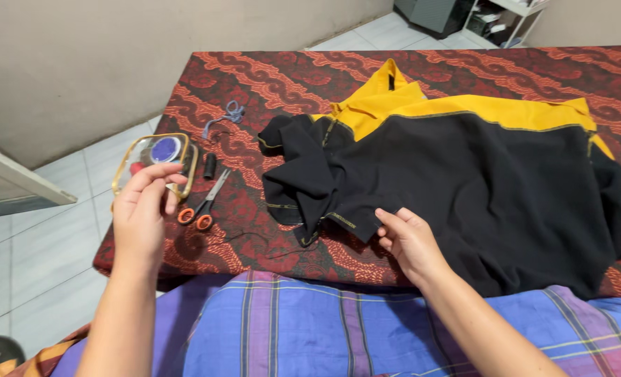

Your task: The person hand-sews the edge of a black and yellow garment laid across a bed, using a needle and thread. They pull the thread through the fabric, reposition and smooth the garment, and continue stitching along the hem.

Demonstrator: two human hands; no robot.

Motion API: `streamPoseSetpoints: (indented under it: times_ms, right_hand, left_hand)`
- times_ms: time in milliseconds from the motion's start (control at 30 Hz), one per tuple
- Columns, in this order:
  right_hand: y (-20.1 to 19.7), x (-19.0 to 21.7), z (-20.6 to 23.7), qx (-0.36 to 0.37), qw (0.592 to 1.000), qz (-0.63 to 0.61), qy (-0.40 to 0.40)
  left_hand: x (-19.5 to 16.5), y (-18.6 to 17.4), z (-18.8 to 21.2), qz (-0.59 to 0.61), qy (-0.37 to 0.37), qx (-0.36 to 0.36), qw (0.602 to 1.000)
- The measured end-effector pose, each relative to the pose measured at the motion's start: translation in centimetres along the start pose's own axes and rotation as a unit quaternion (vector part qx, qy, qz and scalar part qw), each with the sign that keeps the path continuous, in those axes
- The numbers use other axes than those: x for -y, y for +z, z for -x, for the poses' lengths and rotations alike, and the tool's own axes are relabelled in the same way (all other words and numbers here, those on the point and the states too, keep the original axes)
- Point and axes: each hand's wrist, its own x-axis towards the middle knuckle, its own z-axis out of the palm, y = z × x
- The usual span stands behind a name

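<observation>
A black garment with yellow collar and shoulder panels [478, 174] lies spread on a table covered in red patterned cloth [282, 77]. My right hand [408, 241] rests on the garment's lower edge, fingers pinching the black fabric. My left hand [143, 209] is raised near the table's left corner, fingers curled at a clear sewing box with a yellow rim [155, 157]; whether it holds something small I cannot tell. Orange-handled scissors [202, 206] lie just right of that hand. A dark thread spool [210, 165] stands beside the box.
A bluish thread bundle [228, 115] lies on the cloth behind the box. A loose dark thread [254, 241] trails near the front edge. My lap is covered by blue and purple plaid cloth [310, 321]. Tiled floor [38, 237] and a wall lie to the left.
</observation>
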Motion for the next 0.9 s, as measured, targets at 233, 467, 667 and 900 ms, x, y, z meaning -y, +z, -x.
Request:
streamPoseSetpoints:
  times_ms: [233, 467, 667, 900]
  right_hand:
    - [1.7, -1.6, 1.0, 0.029, 0.987, 0.15, -0.051]
    - [0.6, -2.0, 2.5, 0.088, 0.956, 0.25, -0.13]
    - [-0.1, -1.9, 2.7, 0.077, 0.957, 0.263, -0.095]
    - [1.3, -1.3, 2.1, 0.044, 0.993, 0.107, -0.016]
  left_hand:
    - [0.2, 9.7, 3.0, -0.229, 0.036, 0.18, 0.956]
    - [5.4, 19.6, 3.2, -0.267, -0.109, 0.311, 0.906]
    - [9.0, 19.7, 3.0, -0.096, -0.157, 0.334, 0.924]
    - [8.6, 17.2, 3.7, 0.143, -0.334, 0.161, 0.918]
